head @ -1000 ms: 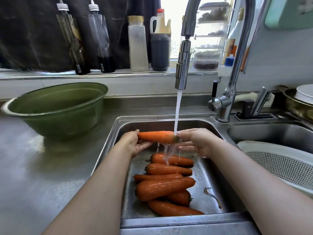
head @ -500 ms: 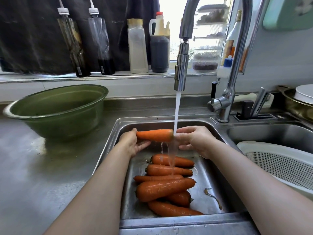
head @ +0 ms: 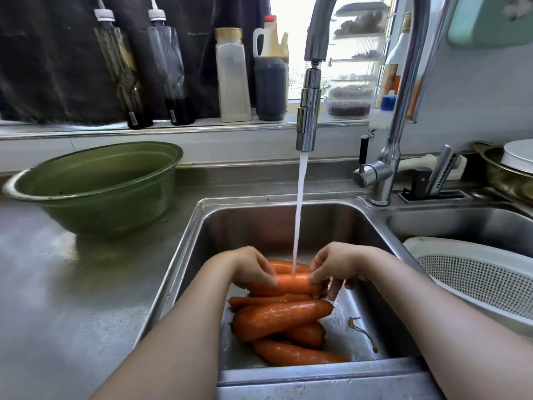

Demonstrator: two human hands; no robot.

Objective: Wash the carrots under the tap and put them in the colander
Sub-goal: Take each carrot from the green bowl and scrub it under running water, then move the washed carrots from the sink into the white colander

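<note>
As we look down from the head camera, we hold one carrot [head: 292,282] crosswise under the tap [head: 309,122] stream, low over the sink [head: 259,223], left hand [head: 248,268] and right hand [head: 336,264] each curled round one end. The colander [head: 476,284] sits to our right, nearer the right hand.

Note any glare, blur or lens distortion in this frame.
Head view: window blown out white behind the tap; wide-angle lens bows the windowsill; wet highlights glint on the largest carrot; left hand, right hand and the held carrot read slightly soft.
</note>
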